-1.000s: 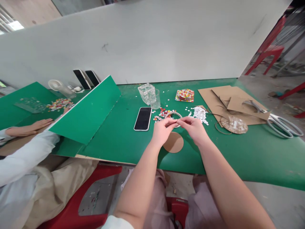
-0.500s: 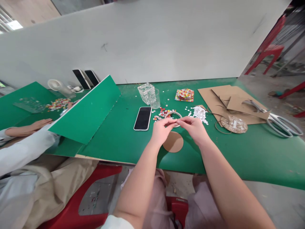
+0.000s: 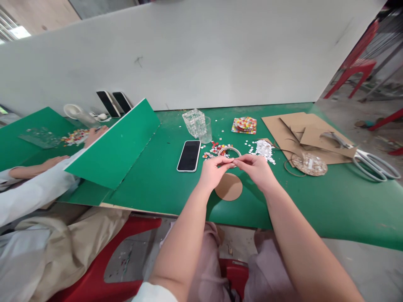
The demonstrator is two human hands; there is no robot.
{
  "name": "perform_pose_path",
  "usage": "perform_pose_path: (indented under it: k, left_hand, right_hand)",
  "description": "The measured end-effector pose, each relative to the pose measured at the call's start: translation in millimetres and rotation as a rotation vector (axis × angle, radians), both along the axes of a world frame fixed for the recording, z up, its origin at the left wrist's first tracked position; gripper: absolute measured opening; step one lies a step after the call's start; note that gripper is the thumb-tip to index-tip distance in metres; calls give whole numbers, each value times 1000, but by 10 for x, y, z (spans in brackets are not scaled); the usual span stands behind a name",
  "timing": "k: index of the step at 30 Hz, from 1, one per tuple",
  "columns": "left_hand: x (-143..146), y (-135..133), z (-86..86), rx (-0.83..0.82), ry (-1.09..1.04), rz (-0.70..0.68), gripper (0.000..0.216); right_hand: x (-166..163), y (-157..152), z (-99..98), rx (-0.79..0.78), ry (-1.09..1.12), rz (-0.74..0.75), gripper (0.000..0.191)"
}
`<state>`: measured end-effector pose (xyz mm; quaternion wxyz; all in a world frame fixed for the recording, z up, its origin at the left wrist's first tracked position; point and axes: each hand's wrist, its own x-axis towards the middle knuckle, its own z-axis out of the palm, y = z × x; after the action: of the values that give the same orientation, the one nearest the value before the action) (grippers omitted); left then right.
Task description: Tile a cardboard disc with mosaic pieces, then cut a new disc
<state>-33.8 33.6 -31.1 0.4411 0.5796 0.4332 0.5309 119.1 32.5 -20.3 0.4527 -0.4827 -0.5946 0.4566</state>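
Observation:
My left hand (image 3: 213, 171) and my right hand (image 3: 256, 171) meet fingertip to fingertip over the table. Both are closed in a pinch; whatever small thing lies between the fingertips is too little to make out. Just beyond the fingers is a pale ring (image 3: 229, 148), like a tape roll, partly hidden by them. Below my hands a round brown cardboard disc (image 3: 228, 187) lies flat on the green table (image 3: 157, 180). Small red, orange and white square pieces (image 3: 215, 147) are scattered beside the ring, and a heap of white squares (image 3: 264, 149) lies to its right.
A phone (image 3: 189, 156) lies left of my hands, near clear plastic cups (image 3: 205, 131). Patterned coasters (image 3: 244, 125) stand behind. Cardboard sheets (image 3: 283, 126), a mosaic disc (image 3: 310, 164) and scissors (image 3: 376, 165) are at right. A green board (image 3: 116, 147) separates me from a co-worker's sleeve (image 3: 40, 191).
My hands stay pinched together in nearly the same place. Behind the green board, the co-worker's farther hand has moved up and forward to the coloured pieces.

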Motion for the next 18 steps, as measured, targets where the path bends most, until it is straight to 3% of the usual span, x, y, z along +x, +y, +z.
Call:
perform_pose_path:
  k: [18]
  left_hand:
    - [3,-20,33,-29,-25,-7,14]
  right_hand:
    - [-13,-66,111,33,-132,-18,19]
